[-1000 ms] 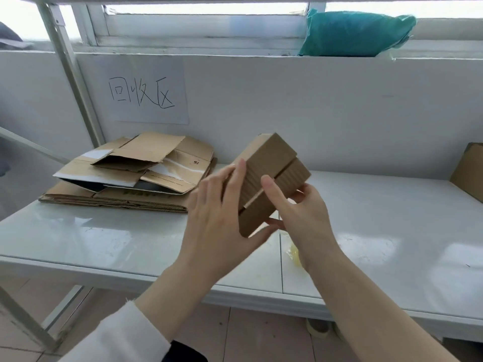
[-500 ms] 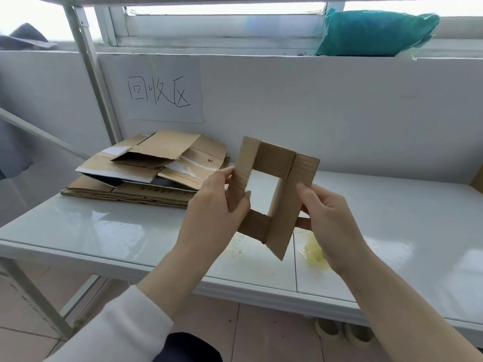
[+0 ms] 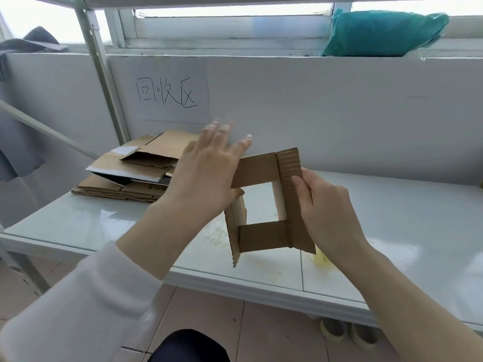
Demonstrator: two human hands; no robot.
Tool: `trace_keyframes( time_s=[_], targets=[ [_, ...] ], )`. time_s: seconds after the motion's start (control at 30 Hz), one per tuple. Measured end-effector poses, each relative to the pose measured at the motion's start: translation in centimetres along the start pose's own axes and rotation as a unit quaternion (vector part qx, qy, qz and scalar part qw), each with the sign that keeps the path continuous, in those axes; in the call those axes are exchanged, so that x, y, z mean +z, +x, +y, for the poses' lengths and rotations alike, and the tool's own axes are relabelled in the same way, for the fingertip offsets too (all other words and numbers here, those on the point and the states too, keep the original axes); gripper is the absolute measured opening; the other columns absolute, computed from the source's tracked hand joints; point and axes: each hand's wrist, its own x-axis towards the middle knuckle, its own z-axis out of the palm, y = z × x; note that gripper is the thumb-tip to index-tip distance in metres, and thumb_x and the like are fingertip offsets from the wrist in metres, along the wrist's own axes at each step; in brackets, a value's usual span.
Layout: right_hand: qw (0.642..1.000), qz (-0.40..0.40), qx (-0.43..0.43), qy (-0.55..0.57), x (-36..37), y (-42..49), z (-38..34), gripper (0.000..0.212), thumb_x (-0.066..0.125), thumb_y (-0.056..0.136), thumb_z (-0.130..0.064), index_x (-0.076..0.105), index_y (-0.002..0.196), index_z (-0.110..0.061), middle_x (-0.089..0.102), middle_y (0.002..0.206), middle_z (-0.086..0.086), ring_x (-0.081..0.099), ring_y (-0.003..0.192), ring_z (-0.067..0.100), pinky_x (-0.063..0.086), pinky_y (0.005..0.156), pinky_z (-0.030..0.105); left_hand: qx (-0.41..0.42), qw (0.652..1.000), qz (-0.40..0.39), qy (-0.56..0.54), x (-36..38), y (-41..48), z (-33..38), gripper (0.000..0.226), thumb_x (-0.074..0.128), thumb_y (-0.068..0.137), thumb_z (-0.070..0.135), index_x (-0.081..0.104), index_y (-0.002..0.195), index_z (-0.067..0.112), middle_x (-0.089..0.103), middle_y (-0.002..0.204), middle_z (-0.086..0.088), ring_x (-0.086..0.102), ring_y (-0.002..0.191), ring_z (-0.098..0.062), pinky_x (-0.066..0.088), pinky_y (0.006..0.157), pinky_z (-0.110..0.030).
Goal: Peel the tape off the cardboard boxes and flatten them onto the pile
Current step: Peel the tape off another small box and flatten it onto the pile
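On my feed: cardboard box (image 3: 264,236) is up in the air over the front edge of the white table (image 3: 91,220), not resting on anything. Both ends are open and I see straight through it to the tabletop. Flaps are folded out: one across the top, one across the bottom, one down the right side, one on the left turned edge-on to me.

Right hand (image 3: 329,212) grips the box's right flap, thumb (image 3: 300,186) on the near face, other fingers wrapped behind it.

Left hand (image 3: 209,176) is at the box's upper left corner, overlapping the end of the top flap. Its fingers (image 3: 217,129) are straight and spread, pointing up and away, tips motion-blurred. They're curled round nothing. I can't tell whether the palm actually touches the cardboard.

Pile (image 3: 136,176) of flattened cardboard sits at the back left of the table against the wall, well apart from the box, top sheets loose and partly unfolded.

Yellowish wad (image 3: 322,259) lies on the table just below the right wrist, partly hidden. Could be tape, I can't confirm.

Other items: paper sign (image 3: 170,97) with handwritten characters on the wall above the pile, teal bag (image 3: 381,32) on the window ledge, two pale rolls (image 3: 333,330) on the floor under the table.
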Motion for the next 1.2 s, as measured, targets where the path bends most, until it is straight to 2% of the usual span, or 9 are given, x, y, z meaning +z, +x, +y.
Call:
trace_keyframes(
  time_s=[0.2, 0.33, 0.53, 0.6, 0.73, 0.87, 0.97, 1.1, 1.2],
  targets=[
    [0.999, 0.012, -0.032, -0.011, 0.0, 0.2, 0.5, 0.043, 0.038, 0.096, -0.028, 0.039, 0.139, -0.026, 0.061, 0.066, 0.01, 0.051, 0.058, 0.029, 0.038, 0.059, 0.035, 0.052, 0.998, -0.035, -0.022, -1.4, 0.4, -0.5, 0.042, 0.048, 0.09, 0.041, 0.046, 0.131, 0.033, 0.062, 0.111, 0.007, 0.058, 0.1, -0.019, 0.041, 0.075, -0.029],
    [0.996, -0.03, -0.066, 0.047, 0.0, -0.6, 1.5, 0.052, 0.046, 0.095, -0.028, 0.024, 0.139, -0.045, 0.066, 0.073, 0.01, 0.058, 0.067, 0.03, 0.046, 0.067, 0.036, 0.04, 0.999, -0.008, -0.01, -0.6, 0.2, -1.3, 0.03, 0.032, 0.098, 0.034, 0.053, 0.082, 0.019, 0.043, 0.06, 0.001, 0.052, 0.069, -0.029, 0.028, 0.058, -0.029],
    [0.957, -0.186, -0.163, -0.153, -0.3, -1.7, 1.4, 0.051, 0.055, 0.07, -0.067, 0.064, 0.106, -0.031, 0.047, 0.128, -0.01, 0.058, 0.097, 0.013, 0.046, 0.068, 0.028, -0.02, 0.996, 0.031, -0.076, 0.7, 0.2, -2.5, 0.035, 0.037, 0.096, 0.032, 0.063, 0.085, 0.012, 0.058, 0.067, -0.009, 0.056, 0.072, -0.031, 0.04, 0.059, -0.033],
    [0.962, -0.212, -0.151, -0.086, -0.5, -1.8, 1.6, 0.041, 0.073, 0.066, -0.051, 0.059, 0.096, -0.027, 0.043, 0.121, -0.013, 0.053, 0.089, 0.011, 0.048, 0.068, 0.028, -0.046, 0.994, 0.045, -0.094, 0.6, 0.3, -3.0, 0.034, 0.039, 0.096, 0.032, 0.062, 0.077, 0.015, 0.054, 0.063, -0.009, 0.054, 0.07, -0.032, 0.037, 0.057, -0.031],
    [0.986, -0.084, -0.072, 0.125, -0.5, -1.5, 2.3, 0.037, 0.081, 0.064, -0.011, 0.046, 0.073, -0.021, 0.058, 0.085, 0.001, 0.06, 0.072, 0.018, 0.053, 0.059, 0.018, -0.094, 0.978, 0.069, -0.172, 0.2, 0.3, -4.9, 0.046, 0.04, 0.097, 0.035, 0.035, 0.054, 0.018, 0.039, 0.053, -0.001, 0.042, 0.06, -0.024, 0.028, 0.056, -0.033],
    [0.954, -0.018, 0.087, 0.288, 0.0, -0.8, 2.8, 0.036, 0.074, 0.073, -0.009, 0.043, 0.078, -0.026, 0.065, 0.085, 0.005, 0.068, 0.065, 0.015, 0.054, 0.06, 0.02, -0.162, 0.858, 0.003, -0.487, 0.9, -0.5, -6.9, 0.034, 0.045, 0.085, 0.059, 0.057, 0.082, 0.027, 0.063, 0.074, 0.013, 0.059, 0.072, -0.004, 0.047, 0.069, -0.02],
    [0.923, 0.015, 0.166, 0.347, 1.6, -0.5, 3.1, 0.038, 0.072, 0.077, -0.013, 0.044, 0.098, -0.03, 0.066, 0.098, 0.005, 0.069, 0.072, 0.013, 0.058, 0.068, 0.029, -0.19, 0.835, -0.027, -0.516, 4.4, -1.6, -7.5, 0.016, 0.062, 0.086, 0.028, 0.055, 0.099, 0.024, 0.067, 0.086, 0.015, 0.062, 0.067, 0.008, 0.048, 0.059, -0.008],
    [0.903, -0.085, 0.283, 0.312, 5.5, -1.9, 4.1, 0.072, 0.075, 0.074, -0.026, 0.031, 0.13, -0.03, 0.057, 0.109, 0.005, 0.061, 0.096, 0.018, 0.054, 0.081, 0.038, -0.307, 0.777, 0.032, -0.549, 9.4, -3.0, -8.1, 0.015, 0.068, 0.083, 0.019, 0.059, 0.095, 0.019, 0.066, 0.093, -0.001, 0.063, 0.083, -0.015, 0.052, 0.075, -0.027],
    [0.889, -0.121, 0.343, 0.279, 8.6, -3.7, 4.8, 0.055, 0.071, 0.079, -0.022, 0.04, 0.124, -0.02, 0.063, 0.105, 0.002, 0.062, 0.093, 0.016, 0.054, 0.079, 0.037, -0.371, 0.758, -0.01, -0.536, 12.8, -3.8, -8.6, 0.029, 0.068, 0.084, 0.022, 0.059, 0.109, 0.011, 0.066, 0.107, -0.01, 0.062, 0.095, -0.024, 0.051, 0.087, -0.041]
  ],
)
